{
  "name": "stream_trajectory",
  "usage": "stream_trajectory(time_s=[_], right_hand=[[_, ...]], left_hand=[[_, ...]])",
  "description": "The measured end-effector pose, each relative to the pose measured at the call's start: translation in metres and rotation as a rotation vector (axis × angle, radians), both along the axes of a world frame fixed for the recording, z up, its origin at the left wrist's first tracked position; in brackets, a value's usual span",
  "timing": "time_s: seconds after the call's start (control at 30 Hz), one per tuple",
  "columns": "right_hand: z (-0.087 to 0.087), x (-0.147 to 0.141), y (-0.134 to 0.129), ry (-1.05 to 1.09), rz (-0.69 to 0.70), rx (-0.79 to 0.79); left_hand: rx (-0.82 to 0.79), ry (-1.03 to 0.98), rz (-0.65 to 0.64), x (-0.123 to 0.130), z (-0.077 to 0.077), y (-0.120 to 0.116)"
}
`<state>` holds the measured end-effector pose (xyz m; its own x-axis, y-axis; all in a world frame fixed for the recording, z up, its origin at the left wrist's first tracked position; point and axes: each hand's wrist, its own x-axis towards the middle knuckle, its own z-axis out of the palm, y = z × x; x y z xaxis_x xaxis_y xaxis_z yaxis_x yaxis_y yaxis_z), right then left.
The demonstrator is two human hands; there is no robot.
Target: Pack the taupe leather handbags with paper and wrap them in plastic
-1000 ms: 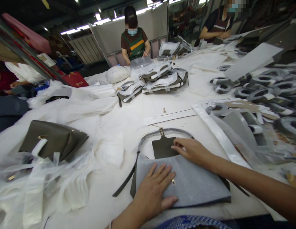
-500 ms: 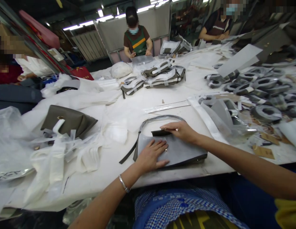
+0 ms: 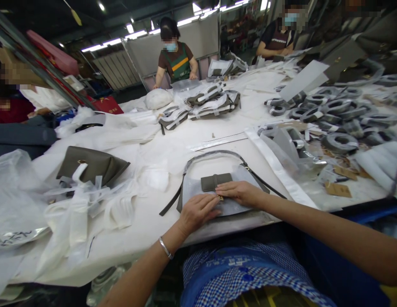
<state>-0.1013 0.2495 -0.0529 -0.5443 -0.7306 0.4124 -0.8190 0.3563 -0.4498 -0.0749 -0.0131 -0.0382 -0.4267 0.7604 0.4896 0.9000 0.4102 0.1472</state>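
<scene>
An olive-grey handbag (image 3: 188,194) lies on the white table in front of me, its body covered by a translucent sheet. Its wrapped handle arches away from me, and loose dark strap ends stick out at both sides. The flap (image 3: 208,182) is folded down over the sheet, with a small gold clasp (image 3: 221,198) at its lower end. My right hand (image 3: 241,194) has its fingertips closed together on the flap's tab, just above the clasp; its thumb is hidden. Stretched across the sheet, my left hand (image 3: 198,212) lies with its fingertips beside the clasp.
Another olive bag (image 3: 94,165) sits at the left among white foam strips (image 3: 78,217) and plastic. Wrapped bags (image 3: 214,104) are piled further back. Several wrapped strap coils (image 3: 339,143) and brown tags (image 3: 337,189) cover the right side. Co-workers (image 3: 176,59) are at the far side.
The flap, lifted in my right hand before, now lies folded down over the sheet. My right hand has moved down toward me to the clasp. My left hand has shifted slightly left and down.
</scene>
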Motion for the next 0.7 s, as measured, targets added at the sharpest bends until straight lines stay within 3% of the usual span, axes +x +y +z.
stream_trajectory(time_s=[0.13, 0.37, 0.7], right_hand=[[-0.006, 0.000, -0.002, 0.030, 0.031, 0.063], [0.008, -0.003, -0.010, 0.081, 0.008, 0.120], [0.015, -0.019, -0.027, 0.244, -0.021, 0.326]], left_hand=[[-0.080, -0.048, -0.169, 0.006, -0.001, 0.001], [-0.059, -0.305, -0.067, 0.014, 0.002, 0.011], [-0.081, -0.129, -0.053, 0.012, -0.011, 0.005]])
